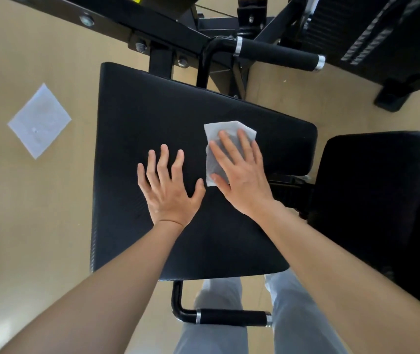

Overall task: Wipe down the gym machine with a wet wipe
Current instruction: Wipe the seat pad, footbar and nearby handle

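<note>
The right hand [239, 175], fingers straight, presses a wipe [225, 139] flat near the pad's [152, 118] right edge; the left hand [168, 182] rests spread beside it.

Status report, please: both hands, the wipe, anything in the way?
Right hand flat, pressing wet wipe onto black pad. Left hand open, fingers spread over pad beside it. In the way: only that left hand.
</note>
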The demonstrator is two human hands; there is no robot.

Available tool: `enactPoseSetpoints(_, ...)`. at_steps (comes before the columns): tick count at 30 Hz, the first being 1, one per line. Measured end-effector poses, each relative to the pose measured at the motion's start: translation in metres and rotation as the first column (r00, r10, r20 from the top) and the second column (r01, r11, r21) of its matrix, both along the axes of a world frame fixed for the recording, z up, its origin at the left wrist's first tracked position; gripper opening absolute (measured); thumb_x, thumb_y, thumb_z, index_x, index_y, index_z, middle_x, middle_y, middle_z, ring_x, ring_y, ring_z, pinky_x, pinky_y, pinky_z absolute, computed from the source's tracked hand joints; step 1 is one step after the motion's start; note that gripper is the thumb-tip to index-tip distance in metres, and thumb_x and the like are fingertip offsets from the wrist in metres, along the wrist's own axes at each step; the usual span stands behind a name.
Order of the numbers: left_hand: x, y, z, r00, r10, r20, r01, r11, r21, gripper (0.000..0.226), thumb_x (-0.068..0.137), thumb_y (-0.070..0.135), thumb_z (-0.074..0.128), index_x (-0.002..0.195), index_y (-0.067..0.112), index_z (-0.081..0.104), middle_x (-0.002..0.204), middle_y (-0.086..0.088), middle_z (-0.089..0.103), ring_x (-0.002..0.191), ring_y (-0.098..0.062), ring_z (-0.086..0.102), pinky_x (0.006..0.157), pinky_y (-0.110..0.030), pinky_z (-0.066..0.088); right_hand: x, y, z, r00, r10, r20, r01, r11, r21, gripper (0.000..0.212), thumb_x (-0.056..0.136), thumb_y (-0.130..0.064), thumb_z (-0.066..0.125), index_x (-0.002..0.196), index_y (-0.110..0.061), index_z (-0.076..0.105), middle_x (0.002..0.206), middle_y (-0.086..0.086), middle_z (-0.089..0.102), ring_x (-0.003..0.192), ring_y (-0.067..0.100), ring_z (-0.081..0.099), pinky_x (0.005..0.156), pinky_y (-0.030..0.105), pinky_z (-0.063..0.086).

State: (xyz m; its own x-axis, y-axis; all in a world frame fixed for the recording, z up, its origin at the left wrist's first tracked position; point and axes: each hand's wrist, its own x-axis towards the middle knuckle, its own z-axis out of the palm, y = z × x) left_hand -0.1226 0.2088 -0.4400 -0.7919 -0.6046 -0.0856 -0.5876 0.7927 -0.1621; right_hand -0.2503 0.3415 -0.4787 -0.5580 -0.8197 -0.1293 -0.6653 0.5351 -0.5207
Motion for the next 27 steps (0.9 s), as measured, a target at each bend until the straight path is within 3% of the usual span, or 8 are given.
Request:
enactPoseSetpoints(4, -0.004, -0.001, 0.003, 0.973, 0.051, -0.226, -0.039, 0.998, 0.058, 0.055, 0.087, 0.036, 0.064, 0.139, 0.018, 0.057, 0.154, -0.007, 0.046, 0.149, -0.032, 0.034, 0.124, -0.054, 0.019, -0.003, 0.004, 0.009, 0.983, -0.038, 0.182, 0.087, 0.958, -0.274, 0.084, 0.082, -0.024, 0.083, 0.153, -0.014, 0.04, 0.166, 0.012, 0.025, 0.151, 0.032, 0.03, 0.119, 0.049, 0.035)
enactPoseSetpoints(8, -0.029, 0.013, 0.013, 0.893, 0.124, -0.434, -0.088, 0.991, 0.103, 0.044, 0.087, 0.021, 0.064, 0.13, 0.012, 0.062, 0.144, -0.007, 0.055, 0.139, -0.033, 0.046, 0.113, -0.056, 0.032, -0.012, 0.012, 0.02, 0.876, -0.264, 0.404, 0.403, 0.861, -0.311, 0.073, 0.087, -0.016, 0.079, 0.151, -0.012, 0.045, 0.167, 0.004, 0.022, 0.149, 0.02, 0.035, 0.113, 0.029, 0.039)
enactPoseSetpoints(11, -0.047, 0.024, 0.015, 0.935, -0.217, -0.279, 0.257, 0.96, 0.115, 0.045, 0.098, 0.027, 0.055, 0.141, 0.015, 0.057, 0.154, -0.009, 0.048, 0.147, -0.032, 0.038, 0.118, -0.053, 0.03, -0.025, 0.026, 0.009, 0.813, -0.505, 0.291, 0.572, 0.788, -0.23, 0.058, 0.092, -0.015, 0.071, 0.147, -0.011, 0.051, 0.163, 0.007, 0.033, 0.146, 0.023, 0.037, 0.116, 0.031, 0.035)
enactPoseSetpoints(13, -0.055, 0.024, 0.005, 0.896, -0.441, -0.049, 0.443, 0.881, 0.165, 0.051, 0.106, 0.037, 0.043, 0.154, 0.02, 0.044, 0.166, -0.009, 0.031, 0.156, -0.032, 0.022, 0.124, -0.052, 0.021, -0.035, 0.037, -0.004, 0.795, -0.58, 0.181, 0.594, 0.804, -0.033, 0.061, 0.098, -0.025, 0.063, 0.153, -0.014, 0.041, 0.166, 0.01, 0.026, 0.153, 0.028, 0.024, 0.123, 0.042, 0.027)
enactPoseSetpoints(15, -0.062, 0.02, -0.007, 0.842, -0.527, 0.114, 0.506, 0.845, 0.173, 0.056, 0.11, 0.043, 0.031, 0.163, 0.024, 0.023, 0.172, -0.009, 0.011, 0.159, -0.032, 0.004, 0.127, -0.053, 0.012, -0.041, 0.046, -0.016, 0.822, -0.546, 0.162, 0.529, 0.838, 0.137, 0.067, 0.102, -0.039, 0.052, 0.161, -0.02, 0.025, 0.17, 0.008, 0.011, 0.157, 0.027, 0.006, 0.127, 0.048, 0.015)
enactPoseSetpoints(19, -0.1, 0.009, -0.019, 0.835, -0.524, 0.168, 0.505, 0.851, 0.143, 0.061, 0.11, 0.051, 0.019, 0.164, 0.028, 0.005, 0.172, -0.007, -0.003, 0.159, -0.031, -0.006, 0.128, -0.053, 0.006, -0.043, 0.056, -0.026, 0.856, -0.482, 0.186, 0.46, 0.875, 0.148, 0.071, 0.104, -0.049, 0.044, 0.163, -0.025, 0.013, 0.171, 0.004, 0.001, 0.157, 0.024, -0.005, 0.128, 0.043, 0.005)
enactPoseSetpoints(23, -0.134, -0.005, -0.018, 0.9, -0.405, 0.159, 0.391, 0.913, 0.112, 0.061, 0.109, 0.052, 0.015, 0.164, 0.028, 0.001, 0.172, -0.01, -0.005, 0.159, -0.029, -0.007, 0.128, -0.052, 0.001, -0.047, 0.057, -0.022, 0.856, -0.479, 0.196, 0.443, 0.874, 0.201, 0.072, 0.103, -0.052, 0.044, 0.163, -0.029, 0.01, 0.171, 0.001, -0.002, 0.157, 0.022, -0.007, 0.128, 0.041, 0.008)
enactPoseSetpoints(27, -0.102, -0.023, -0.005, 0.949, -0.271, 0.161, 0.256, 0.961, 0.106, 0.063, 0.11, 0.049, 0.017, 0.164, 0.027, -0.007, 0.171, -0.013, -0.011, 0.158, -0.029, -0.011, 0.128, -0.052, -0.001, -0.051, 0.059, -0.017, 0.873, -0.45, 0.188, 0.402, 0.882, 0.246, 0.073, 0.103, -0.054, 0.042, 0.163, -0.031, 0.007, 0.171, 0.001, -0.003, 0.157, 0.023, -0.006, 0.127, 0.043, 0.015)
